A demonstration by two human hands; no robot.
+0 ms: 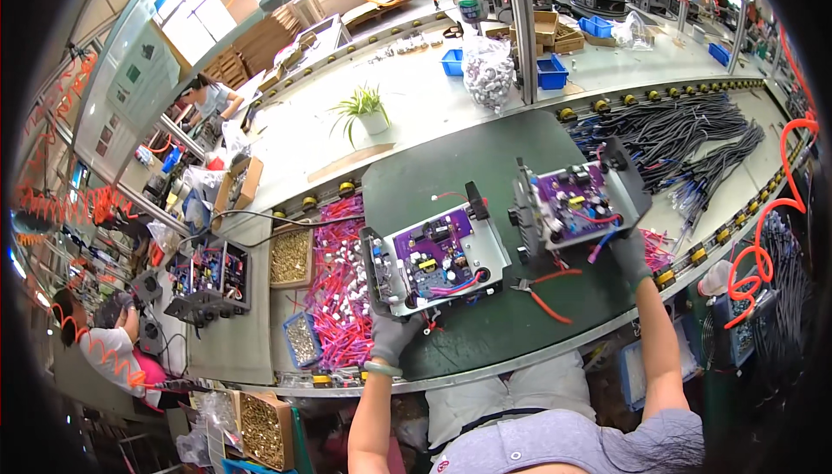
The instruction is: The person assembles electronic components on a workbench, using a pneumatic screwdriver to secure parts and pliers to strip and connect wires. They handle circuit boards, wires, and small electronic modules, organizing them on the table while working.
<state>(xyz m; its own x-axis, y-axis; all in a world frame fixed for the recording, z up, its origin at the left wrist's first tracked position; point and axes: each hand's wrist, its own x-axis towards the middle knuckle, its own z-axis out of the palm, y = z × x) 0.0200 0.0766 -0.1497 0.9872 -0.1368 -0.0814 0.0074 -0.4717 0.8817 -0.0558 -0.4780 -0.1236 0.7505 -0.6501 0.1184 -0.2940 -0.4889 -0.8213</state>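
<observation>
Two open metal housings with purple circuit boards are in front of me on a dark green mat (537,361). My left hand (395,337), in a grey glove, grips the near-left edge of the left housing (497,259); its fingertips are partly hidden beneath it. My right hand (630,257), also gloved, is closed on the near-right corner of the right housing (637,192), which sits tilted. Pink and purple wires lie along the near side of both boards. Between the housings and the mat's near edge lie red-handled pliers (548,294).
Left of the mat are a pile of pink wires (338,301), a box of brass-coloured parts (291,256) and a blue bin (302,340). Black cables (685,140) lie at the right. A red coiled hose (763,257) hangs there. A potted plant (373,119) stands beyond; co-workers sit leftward.
</observation>
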